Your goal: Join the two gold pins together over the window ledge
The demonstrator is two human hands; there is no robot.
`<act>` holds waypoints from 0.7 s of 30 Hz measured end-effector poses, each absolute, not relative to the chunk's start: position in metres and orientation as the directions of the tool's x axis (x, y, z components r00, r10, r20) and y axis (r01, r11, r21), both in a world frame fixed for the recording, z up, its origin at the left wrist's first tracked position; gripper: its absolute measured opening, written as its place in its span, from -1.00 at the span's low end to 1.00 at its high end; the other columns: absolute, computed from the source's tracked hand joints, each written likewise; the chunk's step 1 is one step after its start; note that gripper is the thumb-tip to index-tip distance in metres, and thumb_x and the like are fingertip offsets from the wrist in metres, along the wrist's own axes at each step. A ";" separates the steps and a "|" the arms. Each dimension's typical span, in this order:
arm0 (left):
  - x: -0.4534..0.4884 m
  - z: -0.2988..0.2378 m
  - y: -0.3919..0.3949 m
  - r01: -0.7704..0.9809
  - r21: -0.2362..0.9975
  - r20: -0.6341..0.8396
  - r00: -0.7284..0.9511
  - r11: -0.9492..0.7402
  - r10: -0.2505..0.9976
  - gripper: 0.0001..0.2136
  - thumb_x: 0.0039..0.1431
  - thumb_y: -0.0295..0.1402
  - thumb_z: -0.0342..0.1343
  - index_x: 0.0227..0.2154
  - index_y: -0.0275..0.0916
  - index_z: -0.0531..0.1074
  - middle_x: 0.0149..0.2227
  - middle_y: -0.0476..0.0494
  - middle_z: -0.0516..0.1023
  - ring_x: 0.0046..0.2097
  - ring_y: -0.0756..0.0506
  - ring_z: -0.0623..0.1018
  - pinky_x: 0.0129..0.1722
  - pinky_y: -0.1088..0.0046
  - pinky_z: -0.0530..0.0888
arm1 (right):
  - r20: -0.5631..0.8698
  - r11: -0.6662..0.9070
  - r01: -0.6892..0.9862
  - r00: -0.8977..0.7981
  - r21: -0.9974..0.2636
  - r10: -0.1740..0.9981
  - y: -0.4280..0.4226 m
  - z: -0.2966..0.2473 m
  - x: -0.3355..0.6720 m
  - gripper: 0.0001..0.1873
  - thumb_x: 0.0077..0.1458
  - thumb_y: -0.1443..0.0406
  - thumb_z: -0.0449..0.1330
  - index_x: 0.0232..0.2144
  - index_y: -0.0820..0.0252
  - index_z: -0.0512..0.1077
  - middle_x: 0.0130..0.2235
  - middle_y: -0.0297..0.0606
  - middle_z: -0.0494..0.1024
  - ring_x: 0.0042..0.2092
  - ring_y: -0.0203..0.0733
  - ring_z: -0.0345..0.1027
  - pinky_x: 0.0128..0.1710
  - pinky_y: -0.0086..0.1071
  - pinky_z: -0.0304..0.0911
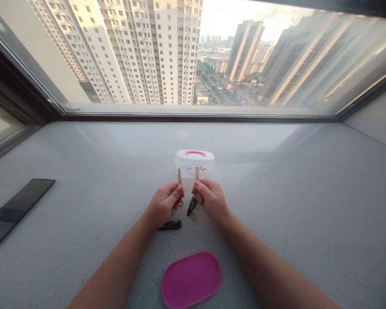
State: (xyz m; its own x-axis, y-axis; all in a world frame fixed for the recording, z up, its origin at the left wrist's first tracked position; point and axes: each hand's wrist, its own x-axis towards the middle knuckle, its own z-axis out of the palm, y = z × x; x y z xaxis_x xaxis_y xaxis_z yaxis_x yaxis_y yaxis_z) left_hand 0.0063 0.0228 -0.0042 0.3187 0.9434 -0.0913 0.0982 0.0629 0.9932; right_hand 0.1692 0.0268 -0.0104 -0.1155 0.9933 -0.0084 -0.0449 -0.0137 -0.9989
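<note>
Left hand (165, 201): closed in a narrow pinch around a thin tan stick (179, 176), thumb lying along the fingers; stick upright, its top poking above the fist.
Right hand (209, 197): pinched shut on a second tan stick (197, 173), also upright, just beside the first and roughly level with it.
Sticks: held side by side with a small gap between, right in front of the clear box.
Clear box (194, 162): small, see-through, with a pink handle (195, 152) on top; standing on the sill just beyond the fingertips, partly hidden behind the stick tops.
Black clip (192, 205): lying slanted on the sill between the two hands, close under the right thumb.
Small ring (193, 216): on the sill just below that clip.
Second black clip (170, 225): flat on the sill beside the left wrist.
Pink lid (191, 279): oval, lying flat near the bottom edge, between the forearms.
Dark flat slab (16, 208): far left on the sill, well apart from the hands.
Sill (292, 193): pale speckled stone under a wide window.
</note>
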 end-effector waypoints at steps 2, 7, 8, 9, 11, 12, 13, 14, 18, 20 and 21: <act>0.006 -0.004 0.023 0.106 0.993 -0.086 0.314 0.055 0.946 -0.68 0.19 -0.12 -0.07 -0.52 -0.27 0.26 -0.59 0.04 0.27 -0.56 0.08 0.27 -0.58 0.56 0.16 | -0.009 -0.008 0.005 -0.126 -1.000 0.992 0.027 -0.010 0.170 -0.64 0.12 0.14 0.04 -0.59 0.26 0.32 -0.71 -0.46 0.15 -0.65 -0.43 -0.06 -0.65 -0.51 -0.13; 0.005 -0.005 0.023 0.145 0.989 -0.069 0.299 0.025 0.952 -0.67 0.20 -0.12 -0.08 -0.55 -0.26 0.25 -0.63 0.05 0.24 -0.57 0.07 0.25 -0.58 0.56 0.14 | 0.005 0.007 0.011 -0.159 -1.000 0.987 0.027 -0.010 0.170 -0.61 0.12 0.10 0.04 -0.61 0.23 0.29 -0.71 -0.47 0.12 -0.65 -0.42 -0.08 -0.64 -0.50 -0.13; 0.005 -0.005 0.023 0.147 0.989 -0.071 0.300 0.027 0.951 -0.67 0.20 -0.13 -0.08 -0.55 -0.26 0.25 -0.64 0.05 0.24 -0.57 0.07 0.25 -0.58 0.56 0.14 | 0.006 0.006 0.003 -0.163 -1.000 0.987 0.027 -0.011 0.170 -0.60 0.12 0.09 0.04 -0.61 0.23 0.28 -0.71 -0.47 0.11 -0.65 -0.42 -0.08 -0.64 -0.50 -0.13; 0.004 -0.005 0.023 0.146 0.989 -0.076 0.303 0.033 0.950 -0.67 0.19 -0.13 -0.07 -0.55 -0.26 0.25 -0.64 0.05 0.24 -0.57 0.07 0.25 -0.59 0.56 0.14 | 0.006 0.005 -0.004 -0.166 -1.000 0.986 0.028 -0.012 0.170 -0.60 0.12 0.07 0.04 -0.61 0.23 0.28 -0.70 -0.47 0.10 -0.65 -0.42 -0.09 -0.65 -0.49 -0.13; 0.003 -0.004 0.024 0.135 0.990 -0.087 0.309 0.047 0.947 -0.67 0.18 -0.13 -0.05 -0.56 -0.26 0.26 -0.65 0.06 0.24 -0.58 0.07 0.24 -0.59 0.56 0.13 | 0.006 0.003 -0.017 -0.179 -1.000 0.984 0.028 -0.014 0.170 -0.59 0.12 0.06 0.03 -0.60 0.22 0.27 -0.70 -0.48 0.09 -0.65 -0.42 -0.10 -0.65 -0.50 -0.14; 0.003 -0.004 0.024 0.126 0.991 -0.091 0.311 0.054 0.946 -0.68 0.17 -0.13 -0.04 -0.56 -0.26 0.26 -0.65 0.06 0.24 -0.58 0.07 0.24 -0.59 0.56 0.13 | 0.007 0.002 -0.023 -0.184 -1.000 0.983 0.028 -0.014 0.170 -0.59 0.13 0.06 0.03 -0.60 0.22 0.26 -0.70 -0.48 0.08 -0.65 -0.42 -0.10 -0.65 -0.50 -0.14; 0.003 -0.004 0.024 0.117 0.991 -0.093 0.310 0.059 0.946 -0.68 0.16 -0.12 -0.04 -0.56 -0.26 0.25 -0.65 0.06 0.24 -0.59 0.07 0.23 -0.59 0.55 0.13 | 0.008 0.003 -0.028 -0.186 -1.000 0.982 0.028 -0.015 0.170 -0.59 0.13 0.06 0.03 -0.59 0.22 0.26 -0.69 -0.48 0.08 -0.65 -0.42 -0.10 -0.65 -0.50 -0.15; 0.003 -0.004 0.024 0.111 0.992 -0.095 0.309 0.063 0.946 -0.67 0.16 -0.12 -0.04 -0.56 -0.26 0.25 -0.66 0.06 0.24 -0.59 0.06 0.23 -0.59 0.55 0.14 | 0.009 0.003 -0.032 -0.186 -0.999 0.983 0.028 -0.015 0.170 -0.60 0.14 0.06 0.03 -0.59 0.21 0.25 -0.69 -0.49 0.07 -0.64 -0.42 -0.11 -0.65 -0.50 -0.15; 0.003 -0.002 0.024 0.103 0.993 -0.080 0.285 0.052 0.955 -0.67 0.16 -0.12 -0.04 -0.58 -0.26 0.25 -0.66 0.06 0.24 -0.59 0.06 0.24 -0.58 0.54 0.15 | 0.019 0.017 -0.012 -0.175 -1.000 0.984 0.027 -0.015 0.170 -0.60 0.14 0.05 0.03 -0.58 0.21 0.25 -0.69 -0.48 0.09 -0.64 -0.41 -0.10 -0.64 -0.50 -0.16; 0.002 -0.002 0.024 0.099 0.994 -0.075 0.268 0.050 0.960 -0.67 0.17 -0.13 -0.04 -0.57 -0.26 0.25 -0.66 0.06 0.24 -0.59 0.06 0.24 -0.58 0.54 0.15 | 0.034 0.036 0.009 -0.171 -0.999 0.985 0.027 -0.015 0.170 -0.60 0.14 0.05 0.03 -0.58 0.20 0.26 -0.68 -0.47 0.10 -0.63 -0.40 -0.09 -0.63 -0.49 -0.15; 0.002 -0.002 0.024 0.094 0.994 -0.074 0.262 0.051 0.962 -0.67 0.17 -0.13 -0.04 -0.57 -0.26 0.25 -0.66 0.06 0.24 -0.59 0.06 0.24 -0.59 0.54 0.15 | 0.042 0.046 0.019 -0.170 -0.999 0.985 0.026 -0.015 0.170 -0.60 0.14 0.05 0.03 -0.57 0.20 0.26 -0.68 -0.46 0.11 -0.62 -0.39 -0.08 -0.63 -0.49 -0.15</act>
State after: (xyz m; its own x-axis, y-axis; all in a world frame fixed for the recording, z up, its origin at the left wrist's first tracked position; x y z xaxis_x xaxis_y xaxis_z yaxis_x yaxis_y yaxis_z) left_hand 0.0020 0.0244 -0.0023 0.2617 0.9623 -0.0744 0.0945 0.0511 0.9942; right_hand 0.1696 0.0264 -0.0146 -0.1699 0.9846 0.0423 0.0187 0.0462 -0.9988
